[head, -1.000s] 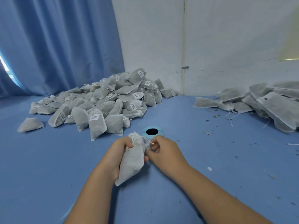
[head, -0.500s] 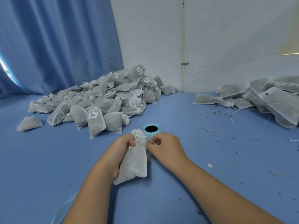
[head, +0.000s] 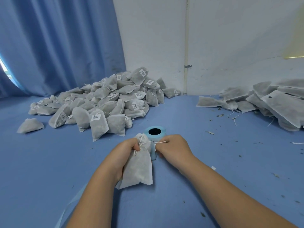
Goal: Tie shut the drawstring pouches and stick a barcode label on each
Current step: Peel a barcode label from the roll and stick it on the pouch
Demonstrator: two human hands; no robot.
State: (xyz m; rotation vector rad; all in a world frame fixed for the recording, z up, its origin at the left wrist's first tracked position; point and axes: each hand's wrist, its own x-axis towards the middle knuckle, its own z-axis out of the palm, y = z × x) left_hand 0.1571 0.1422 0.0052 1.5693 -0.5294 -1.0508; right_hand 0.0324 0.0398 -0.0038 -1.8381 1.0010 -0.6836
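A filled white drawstring pouch (head: 139, 168) hangs over the blue table in front of me. My left hand (head: 125, 150) grips its gathered neck. My right hand (head: 172, 148) pinches the white drawstring (head: 153, 142), which runs taut from the neck to my fingers. Just behind the pouch stands a light-blue roll of barcode labels (head: 155, 131), partly hidden by the pouch and my right hand.
A big heap of tied, labelled pouches (head: 105, 102) lies at the back left. Another pile of pouches without labels (head: 266, 101) sits at the back right. Herb crumbs and string scraps dot the blue tabletop (head: 230, 162). A blue curtain (head: 57, 43) hangs behind.
My right hand has drawn away to the right, pulling the drawstring out taut from the pouch neck. The pouch has swung more upright in my left hand.
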